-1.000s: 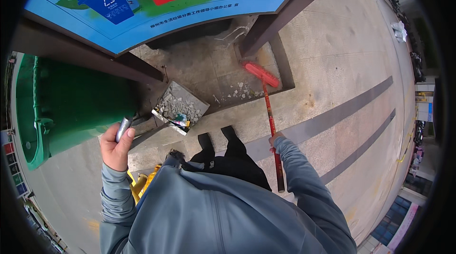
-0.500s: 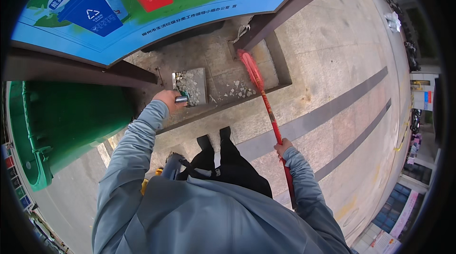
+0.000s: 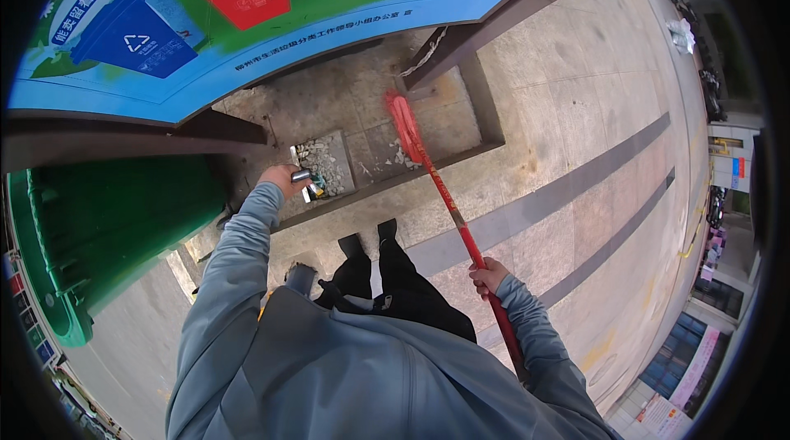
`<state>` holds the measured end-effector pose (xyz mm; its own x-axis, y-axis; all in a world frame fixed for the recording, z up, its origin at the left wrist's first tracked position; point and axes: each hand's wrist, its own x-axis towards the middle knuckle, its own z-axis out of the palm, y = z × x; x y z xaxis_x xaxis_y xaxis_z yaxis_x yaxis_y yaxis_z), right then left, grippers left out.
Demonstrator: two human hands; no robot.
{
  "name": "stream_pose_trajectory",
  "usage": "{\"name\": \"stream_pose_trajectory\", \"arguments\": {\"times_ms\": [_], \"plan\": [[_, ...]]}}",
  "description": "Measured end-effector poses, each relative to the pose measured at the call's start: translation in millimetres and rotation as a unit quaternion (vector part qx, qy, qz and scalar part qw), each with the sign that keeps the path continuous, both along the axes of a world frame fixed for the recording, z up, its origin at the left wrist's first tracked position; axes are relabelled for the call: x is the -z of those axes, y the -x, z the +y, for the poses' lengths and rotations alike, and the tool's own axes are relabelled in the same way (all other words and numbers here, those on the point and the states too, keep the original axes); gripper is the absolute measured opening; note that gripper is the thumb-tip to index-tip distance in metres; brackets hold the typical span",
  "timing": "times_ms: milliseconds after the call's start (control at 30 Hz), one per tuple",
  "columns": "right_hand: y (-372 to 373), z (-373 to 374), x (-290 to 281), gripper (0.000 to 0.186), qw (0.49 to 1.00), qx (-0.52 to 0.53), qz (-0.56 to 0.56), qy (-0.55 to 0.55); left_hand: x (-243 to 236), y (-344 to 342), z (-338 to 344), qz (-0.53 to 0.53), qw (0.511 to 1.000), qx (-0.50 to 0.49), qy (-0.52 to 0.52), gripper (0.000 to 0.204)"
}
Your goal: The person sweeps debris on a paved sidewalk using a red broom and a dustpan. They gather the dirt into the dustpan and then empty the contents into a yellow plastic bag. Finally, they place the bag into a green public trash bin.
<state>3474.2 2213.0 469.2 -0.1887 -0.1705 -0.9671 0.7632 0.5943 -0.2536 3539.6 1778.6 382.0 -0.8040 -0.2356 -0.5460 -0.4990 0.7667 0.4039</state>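
Note:
My left hand (image 3: 281,180) is closed around the short silver handle of a metal dustpan (image 3: 342,146), which lies on the concrete. Broken grey-white rubble (image 3: 327,170) is spread in the pan, with a small green and yellow scrap near the handle. In my right hand (image 3: 490,275) I grip the red pole of a long broom (image 3: 448,203), slanting away from me to the far left. The red broom head (image 3: 402,121) rests on the ground right of the dustpan. Its lower end partly covers a few loose rubble pieces (image 3: 401,157).
A large green wheeled bin (image 3: 123,226) stands at my left. Across the far side hangs a blue and green signboard (image 3: 206,94) with pictured bins, held by brown posts (image 3: 444,55). A low concrete ledge (image 3: 481,102) borders the swept patch. Paving with grey stripes (image 3: 609,152) stretches right.
The broom head has swung left onto the loose rubble, nearer the dustpan. My right hand has shifted slightly down the view. My left hand and the dustpan sit a little further left.

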Motion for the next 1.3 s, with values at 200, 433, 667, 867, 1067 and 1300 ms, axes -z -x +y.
{"name": "stream_pose_trajectory", "arguments": {"times_ms": [200,433,667,867,1067,1300], "plan": [[-0.4,-2.5,5.8,0.02,0.983,-0.104,0.104,-0.112,11.4,-24.9,-13.9,0.072,0.996,-0.023,0.037,0.026],[-1.7,-23.9,33.5,0.021,0.974,-0.174,0.049,-0.133,10.0,-21.2,-13.3,0.029,0.998,-0.033,0.037,0.029],[-9.7,-32.4,-8.0,0.019,0.989,0.06,-0.118,0.061,11.7,-22.5,-9.8,-0.004,0.999,-0.046,0.025,0.031],[-6.2,-30.3,-27.2,0.017,0.996,0.05,-0.063,0.044,9.6,-26.6,-11.0,0.0,0.999,-0.05,0.019,0.03],[-5.8,-50.9,9.1,0.017,0.986,-0.151,0.017,-0.073,4.2,-21.2,-7.9,0.008,0.997,-0.071,0.019,0.027],[-4.9,-37.5,-35.8,0.014,0.986,0.076,-0.136,0.058,7.3,-25.8,-8.9,0.015,0.997,-0.063,0.042,0.028]]}}
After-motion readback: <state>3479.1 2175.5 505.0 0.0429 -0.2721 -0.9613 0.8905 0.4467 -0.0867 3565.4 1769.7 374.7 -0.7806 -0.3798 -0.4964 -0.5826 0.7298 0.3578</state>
